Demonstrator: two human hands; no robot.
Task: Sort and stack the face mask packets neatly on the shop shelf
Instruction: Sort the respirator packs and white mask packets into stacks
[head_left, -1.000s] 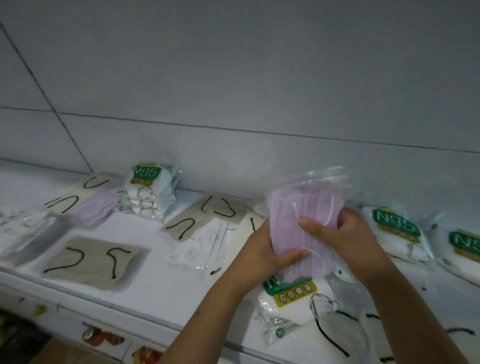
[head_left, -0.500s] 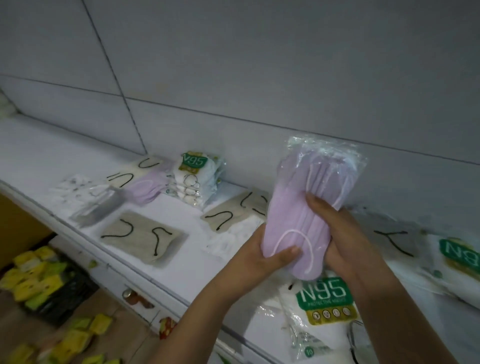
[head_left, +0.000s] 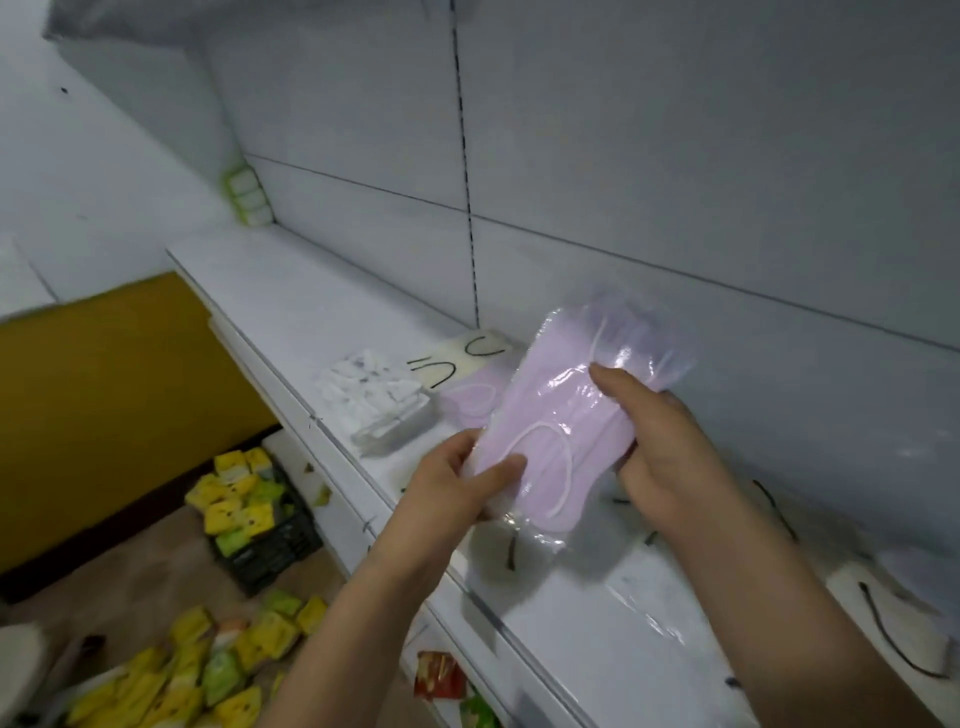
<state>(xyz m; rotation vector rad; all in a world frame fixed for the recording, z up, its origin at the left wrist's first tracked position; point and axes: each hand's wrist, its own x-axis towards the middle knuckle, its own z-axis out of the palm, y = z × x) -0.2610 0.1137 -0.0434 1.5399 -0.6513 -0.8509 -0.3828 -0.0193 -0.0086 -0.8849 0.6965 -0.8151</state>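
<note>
A clear plastic packet of lilac face masks (head_left: 558, 431) is gripped by both hands – left hand (head_left: 457, 480) at its lower end, right hand (head_left: 660, 447) higher up – held above the white shop shelf (head_left: 322, 317).

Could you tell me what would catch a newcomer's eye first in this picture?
The lilac mask packet at centre, held over the shelf in the grip of the left hand and the right hand. Next, yellow and green packets in a dark crate on the floor, lower left.
</note>
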